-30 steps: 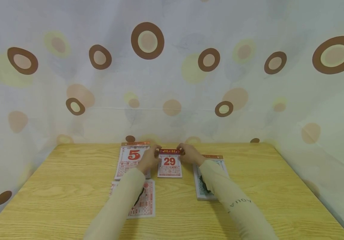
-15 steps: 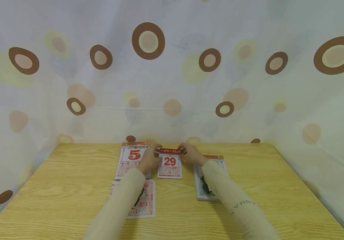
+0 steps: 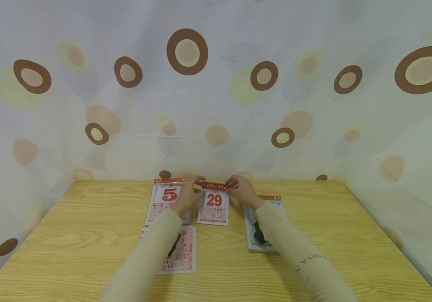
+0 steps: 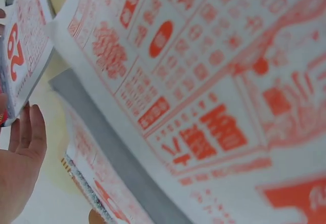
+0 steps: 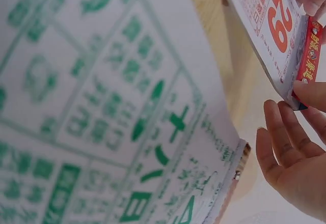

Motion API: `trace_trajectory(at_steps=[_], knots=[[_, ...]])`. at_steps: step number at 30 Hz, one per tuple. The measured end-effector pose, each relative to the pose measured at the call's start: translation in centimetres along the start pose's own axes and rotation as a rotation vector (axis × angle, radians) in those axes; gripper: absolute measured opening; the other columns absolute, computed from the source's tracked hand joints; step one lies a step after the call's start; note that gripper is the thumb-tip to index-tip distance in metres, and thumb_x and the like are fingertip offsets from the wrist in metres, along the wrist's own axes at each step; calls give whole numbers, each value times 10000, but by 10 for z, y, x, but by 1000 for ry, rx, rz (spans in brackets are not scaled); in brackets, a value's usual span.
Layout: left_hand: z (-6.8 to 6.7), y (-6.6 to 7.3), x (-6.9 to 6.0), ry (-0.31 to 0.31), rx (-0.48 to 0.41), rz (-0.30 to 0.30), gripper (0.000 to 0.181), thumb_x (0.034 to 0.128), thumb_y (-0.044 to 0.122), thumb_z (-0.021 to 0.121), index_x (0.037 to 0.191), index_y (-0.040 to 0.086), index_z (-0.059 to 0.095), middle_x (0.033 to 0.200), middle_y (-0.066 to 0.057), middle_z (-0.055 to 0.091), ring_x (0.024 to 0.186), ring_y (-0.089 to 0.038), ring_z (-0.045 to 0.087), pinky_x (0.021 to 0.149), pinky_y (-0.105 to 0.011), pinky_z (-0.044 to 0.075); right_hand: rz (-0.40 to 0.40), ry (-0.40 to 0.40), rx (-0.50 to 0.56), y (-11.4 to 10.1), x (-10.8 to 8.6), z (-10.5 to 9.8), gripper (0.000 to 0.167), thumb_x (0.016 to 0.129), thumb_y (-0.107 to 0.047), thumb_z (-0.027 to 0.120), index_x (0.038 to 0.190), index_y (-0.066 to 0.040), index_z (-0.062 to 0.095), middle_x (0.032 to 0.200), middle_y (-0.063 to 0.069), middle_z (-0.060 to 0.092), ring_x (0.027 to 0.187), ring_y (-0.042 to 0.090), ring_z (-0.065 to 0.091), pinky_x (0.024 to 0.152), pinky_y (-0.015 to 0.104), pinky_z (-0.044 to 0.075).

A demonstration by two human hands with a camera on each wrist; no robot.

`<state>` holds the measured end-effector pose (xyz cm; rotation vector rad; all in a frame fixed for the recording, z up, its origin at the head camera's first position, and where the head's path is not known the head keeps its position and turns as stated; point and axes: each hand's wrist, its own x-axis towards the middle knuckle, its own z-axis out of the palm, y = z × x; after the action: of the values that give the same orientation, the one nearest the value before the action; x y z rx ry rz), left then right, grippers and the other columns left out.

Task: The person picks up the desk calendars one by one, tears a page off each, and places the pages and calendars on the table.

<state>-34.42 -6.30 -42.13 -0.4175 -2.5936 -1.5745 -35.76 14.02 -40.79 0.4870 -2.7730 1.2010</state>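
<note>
A small tear-off calendar [image 3: 213, 212] with a red 29 is at the back middle of the table. My left hand [image 3: 188, 196] pinches its top left corner, by the dark red header strip [image 3: 215, 186]. At the opposite top corner my right hand [image 3: 244, 193] pinches too; in the right wrist view the thumb [image 5: 310, 92] lies on the front and fingers are behind. The calendar's top is raised and tilted; its bottom edge is low, near the tabletop. In the left wrist view, the left hand's fingers [image 4: 31, 132] show behind the calendar's edge.
A larger calendar with a red 5 [image 3: 160, 204] lies left of the hands, and a red-printed calendar [image 3: 186, 251] in front of it. On the right, a green-printed calendar [image 3: 253, 239] lies partly under the right sleeve. A patterned curtain [image 3: 216, 105] hangs behind the wooden table [image 3: 68, 239].
Both hands have moved slightly up, lifting the calendar's header strip and tilting the top. Its bottom edge stays nearly in place. The other calendars have not moved.
</note>
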Motion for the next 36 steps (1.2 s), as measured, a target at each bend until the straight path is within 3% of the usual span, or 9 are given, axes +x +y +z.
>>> trace_trajectory(at_steps=[6, 15, 21, 36], knots=[[-6, 7, 0, 22, 9, 24, 415, 838, -13, 599, 1238, 61, 516, 1181, -180, 510, 952, -319, 611, 760, -336, 554, -29, 31, 37, -5, -2, -6, 203, 845, -54, 618, 1041, -5, 602, 1009, 160, 617, 931, 272, 591, 809, 374, 523], [-11, 19, -1, -9, -11, 37, 368, 822, 33, 646, 1178, 91, 572, 1120, -151, 582, 882, -282, 641, 711, -291, 561, -45, 10, 112, -5, -10, -20, 235, 863, -102, 616, 1085, -27, 592, 1068, 129, 619, 987, 259, 577, 854, 374, 511], [-13, 26, -4, -29, -23, 55, 343, 823, 30, 645, 1155, 93, 587, 1085, -140, 596, 832, -242, 654, 673, -262, 560, -45, -13, 178, -4, -17, -27, 240, 875, -117, 607, 1102, -45, 587, 1059, 144, 611, 939, 267, 605, 773, 367, 532], [-29, 41, -15, -97, -57, 105, 326, 839, 42, 628, 1160, 75, 577, 1111, -176, 612, 895, -289, 648, 759, -321, 558, -80, -13, 230, -18, -31, -36, 257, 879, -169, 610, 1107, -54, 591, 1058, 150, 609, 905, 290, 621, 748, 424, 523]])
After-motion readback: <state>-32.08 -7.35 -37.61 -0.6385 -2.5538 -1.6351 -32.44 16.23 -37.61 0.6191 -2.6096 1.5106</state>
